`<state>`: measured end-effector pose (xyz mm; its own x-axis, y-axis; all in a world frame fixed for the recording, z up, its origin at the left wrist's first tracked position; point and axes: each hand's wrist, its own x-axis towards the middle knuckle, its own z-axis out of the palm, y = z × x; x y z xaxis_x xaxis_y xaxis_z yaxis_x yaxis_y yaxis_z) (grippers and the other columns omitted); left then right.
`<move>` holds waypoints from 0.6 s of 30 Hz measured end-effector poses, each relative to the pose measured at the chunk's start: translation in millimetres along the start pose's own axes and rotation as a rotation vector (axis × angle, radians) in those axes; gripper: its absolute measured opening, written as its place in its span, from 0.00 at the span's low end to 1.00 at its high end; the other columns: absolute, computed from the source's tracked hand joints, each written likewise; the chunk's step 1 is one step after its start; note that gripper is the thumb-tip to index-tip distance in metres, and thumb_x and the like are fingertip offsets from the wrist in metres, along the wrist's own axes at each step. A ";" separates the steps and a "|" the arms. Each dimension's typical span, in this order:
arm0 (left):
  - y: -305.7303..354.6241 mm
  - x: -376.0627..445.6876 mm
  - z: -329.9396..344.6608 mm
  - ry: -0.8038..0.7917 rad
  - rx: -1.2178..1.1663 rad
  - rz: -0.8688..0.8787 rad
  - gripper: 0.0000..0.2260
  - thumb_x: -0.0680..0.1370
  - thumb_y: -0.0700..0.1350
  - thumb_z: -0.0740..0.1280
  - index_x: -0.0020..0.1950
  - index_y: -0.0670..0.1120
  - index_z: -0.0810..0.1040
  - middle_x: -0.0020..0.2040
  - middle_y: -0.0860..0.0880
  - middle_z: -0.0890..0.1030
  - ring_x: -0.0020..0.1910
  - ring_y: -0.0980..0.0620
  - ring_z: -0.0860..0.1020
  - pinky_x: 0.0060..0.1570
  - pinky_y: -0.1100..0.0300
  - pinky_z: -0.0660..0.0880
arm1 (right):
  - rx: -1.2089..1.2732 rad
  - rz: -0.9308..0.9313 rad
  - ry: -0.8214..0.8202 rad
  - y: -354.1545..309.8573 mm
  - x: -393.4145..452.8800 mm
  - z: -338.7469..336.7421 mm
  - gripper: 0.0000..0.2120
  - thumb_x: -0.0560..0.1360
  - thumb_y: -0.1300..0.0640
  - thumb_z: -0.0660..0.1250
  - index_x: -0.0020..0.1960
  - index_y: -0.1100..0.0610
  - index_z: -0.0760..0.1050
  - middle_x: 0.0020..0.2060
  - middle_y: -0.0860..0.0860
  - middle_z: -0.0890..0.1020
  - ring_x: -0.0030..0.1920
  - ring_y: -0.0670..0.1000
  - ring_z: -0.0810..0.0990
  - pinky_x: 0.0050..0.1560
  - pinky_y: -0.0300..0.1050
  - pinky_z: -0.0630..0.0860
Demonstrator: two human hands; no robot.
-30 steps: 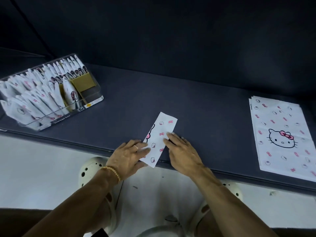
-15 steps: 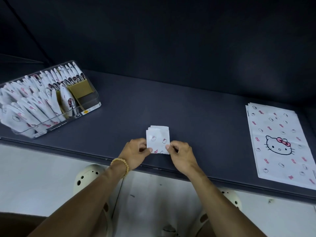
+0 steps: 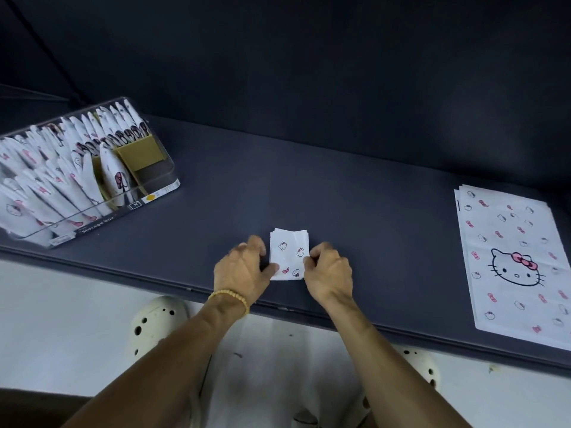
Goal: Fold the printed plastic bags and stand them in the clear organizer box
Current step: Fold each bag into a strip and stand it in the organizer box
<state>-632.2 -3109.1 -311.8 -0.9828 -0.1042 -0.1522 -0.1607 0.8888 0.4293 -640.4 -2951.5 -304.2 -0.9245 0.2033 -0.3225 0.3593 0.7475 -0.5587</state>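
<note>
White folded bag point(image 3: 289, 256) printed with small cat faces and pink bows. Flat white bags point(image 3: 513, 264) bearing a large black-outlined cat face with pink bow amid scattered pink bows. Dark navy table point(image 3: 340, 193). Clear organizer box point(image 3: 92, 217) with tan dividers, filled with white-and-pink bags. Yellow beaded bracelet point(image 3: 230, 296).

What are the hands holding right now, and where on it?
Both hold the folded bag on the table: the left hand grips its left edge, the right hand pinches its right edge.
</note>
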 end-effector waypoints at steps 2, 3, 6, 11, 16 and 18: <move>-1.4 3.3 3.2 0.044 0.121 0.295 0.13 0.74 0.48 0.71 0.56 0.50 0.76 0.56 0.50 0.75 0.59 0.47 0.73 0.50 0.54 0.72 | 0.045 0.003 0.015 -0.3 -2.3 -1.0 0.07 0.79 0.55 0.65 0.55 0.56 0.72 0.43 0.49 0.80 0.48 0.55 0.80 0.46 0.46 0.75; -1.8 6.7 5.1 -0.008 0.198 0.444 0.16 0.75 0.46 0.69 0.63 0.50 0.75 0.65 0.49 0.72 0.68 0.45 0.68 0.61 0.53 0.68 | 0.054 0.002 0.016 -0.2 -3.0 -1.5 0.07 0.79 0.55 0.65 0.55 0.56 0.72 0.43 0.49 0.80 0.47 0.55 0.80 0.47 0.47 0.76; -6.1 15.4 8.1 -0.203 0.336 0.608 0.21 0.82 0.52 0.57 0.76 0.55 0.62 0.78 0.51 0.57 0.78 0.49 0.50 0.75 0.54 0.45 | 0.034 -0.007 0.029 4.0 1.5 -5.3 0.05 0.79 0.55 0.65 0.52 0.56 0.73 0.42 0.49 0.81 0.47 0.55 0.80 0.45 0.45 0.74; 6.3 14.7 10.5 -0.109 0.411 0.672 0.20 0.83 0.53 0.50 0.75 0.53 0.63 0.67 0.52 0.71 0.62 0.47 0.69 0.59 0.52 0.63 | -0.018 -0.006 0.060 10.9 30.2 -21.2 0.05 0.78 0.55 0.66 0.50 0.56 0.76 0.45 0.53 0.83 0.49 0.56 0.80 0.48 0.46 0.76; 13.9 24.2 20.0 -0.113 0.462 0.625 0.21 0.83 0.51 0.52 0.76 0.50 0.59 0.72 0.49 0.65 0.68 0.46 0.62 0.64 0.52 0.60 | -0.204 -0.129 0.120 13.8 36.2 -18.6 0.06 0.77 0.54 0.66 0.49 0.56 0.78 0.50 0.52 0.78 0.49 0.56 0.78 0.42 0.44 0.70; 13.5 27.2 21.9 -0.167 0.439 0.658 0.22 0.83 0.49 0.53 0.77 0.48 0.58 0.78 0.49 0.57 0.77 0.48 0.52 0.74 0.54 0.48 | -0.359 -0.243 0.234 16.5 27.8 -16.0 0.06 0.76 0.57 0.67 0.52 0.57 0.80 0.50 0.53 0.79 0.51 0.57 0.78 0.46 0.48 0.72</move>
<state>-659.1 -3090.2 -329.6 -0.8314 0.5386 -0.1365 0.5304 0.8426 0.0935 -662.2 -2923.3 -310.1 -0.9947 0.1022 -0.0121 0.1015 0.9534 -0.2841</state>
